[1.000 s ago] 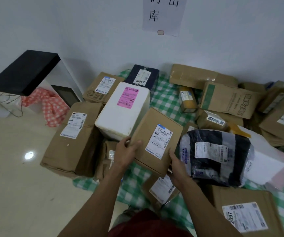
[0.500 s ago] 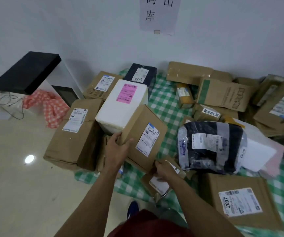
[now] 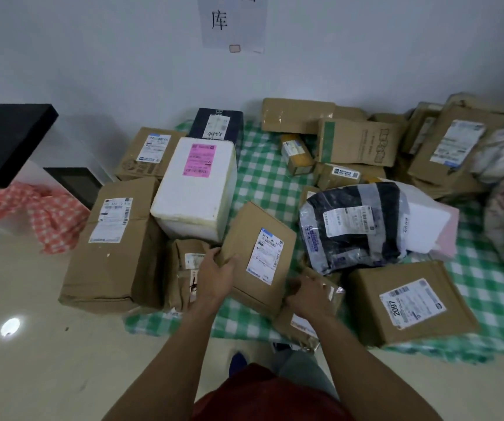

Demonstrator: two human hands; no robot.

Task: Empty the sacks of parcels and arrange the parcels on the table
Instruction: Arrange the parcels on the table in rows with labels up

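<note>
A pale, bluish-white wall [image 3: 92,56] fills the upper half of the view; a white paper sign [image 3: 232,22] with dark handwritten characters hangs on it near the top centre, cut off by the frame edge; a glossy cream floor [image 3: 32,360] spreads across the lower left, carrying a small bright reflection of a light [image 3: 10,326]; at the far left stands a white cabinet [image 3: 47,159] with a black top panel [image 3: 4,141] and a dark opening in its front; a red-and-white checked cloth [image 3: 44,217] lies crumpled on the floor just beside it; the lighting is dim and even.
</note>
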